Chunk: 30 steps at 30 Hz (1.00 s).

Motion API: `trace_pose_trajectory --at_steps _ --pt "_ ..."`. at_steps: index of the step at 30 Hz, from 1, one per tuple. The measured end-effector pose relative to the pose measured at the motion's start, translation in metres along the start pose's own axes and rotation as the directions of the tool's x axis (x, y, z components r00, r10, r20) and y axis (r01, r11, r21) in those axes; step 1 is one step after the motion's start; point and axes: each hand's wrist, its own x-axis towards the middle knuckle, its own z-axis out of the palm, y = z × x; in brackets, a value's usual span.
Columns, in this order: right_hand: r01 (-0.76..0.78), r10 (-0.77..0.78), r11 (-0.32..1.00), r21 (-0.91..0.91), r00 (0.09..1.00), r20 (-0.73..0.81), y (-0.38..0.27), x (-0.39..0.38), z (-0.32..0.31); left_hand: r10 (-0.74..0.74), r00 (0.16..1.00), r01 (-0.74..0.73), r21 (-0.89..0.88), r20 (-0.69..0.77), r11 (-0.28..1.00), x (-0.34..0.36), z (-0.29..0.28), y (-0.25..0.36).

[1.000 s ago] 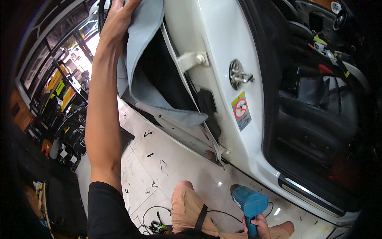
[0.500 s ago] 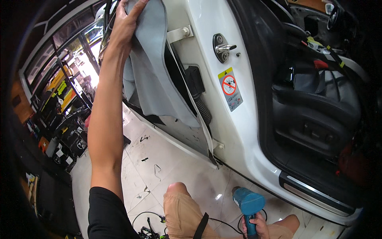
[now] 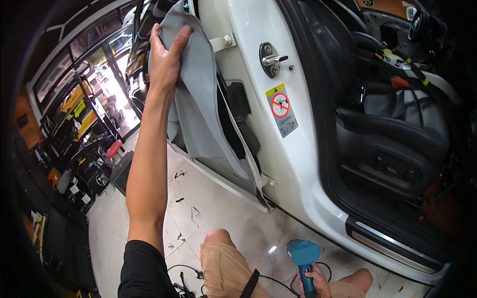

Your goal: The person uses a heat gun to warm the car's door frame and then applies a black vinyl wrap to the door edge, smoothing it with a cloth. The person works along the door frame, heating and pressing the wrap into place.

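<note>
Left hand [image 3: 168,57] grips the sheet [image 3: 196,111] near its upper edge, along the door [image 3: 223,174]; right hand [image 3: 317,280] wraps the heat gun [image 3: 304,254], floor [image 3: 268,228] between. Sheet lies flatter than 1 s ago.

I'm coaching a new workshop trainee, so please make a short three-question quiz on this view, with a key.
1. Which hand holds the teal, pistol-shaped heat gun?

2. True or false: the bare left hand rests on the black leather seat.

3. Fill in the blank: below the silver metal striker on the white painted car body is a grey rectangular ____ with a yellow top and a red ring.

Key
1. The bare right hand.
2. False; it grips the grey, flexible sheet near its upper end.
3. Sticker.
</note>
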Motion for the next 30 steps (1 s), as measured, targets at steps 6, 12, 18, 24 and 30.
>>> trace_pose_trajectory --at_steps 6,12,18,24,30 --pt "-0.01 0.01 1.0 0.013 1.0 -0.003 0.004 0.011 -0.013 0.007 1.0 -0.006 0.012 -0.02 1.0 -0.032 0.011 -0.009" --pt "-0.014 0.014 1.0 -0.004 1.0 -0.01 -0.009 0.008 0.002 0.042 0.998 -0.039 0.048 -0.056 0.998 -0.067 0.012 -0.026" --pt "0.0 0.0 1.0 -0.018 1.0 0.005 -0.019 0.004 0.017 0.07 0.997 -0.067 0.1 -0.025 0.993 -0.101 0.016 -0.039" --pt "0.007 -0.007 1.0 -0.02 1.0 -0.024 -0.027 -0.002 0.027 0.134 0.991 -0.137 0.162 0.027 0.977 -0.139 0.02 -0.055" --pt "0.001 -0.001 1.0 -0.001 1.0 0.0 -0.025 -0.005 0.027 0.1 0.993 -0.113 0.206 0.069 0.972 -0.175 0.024 -0.067"
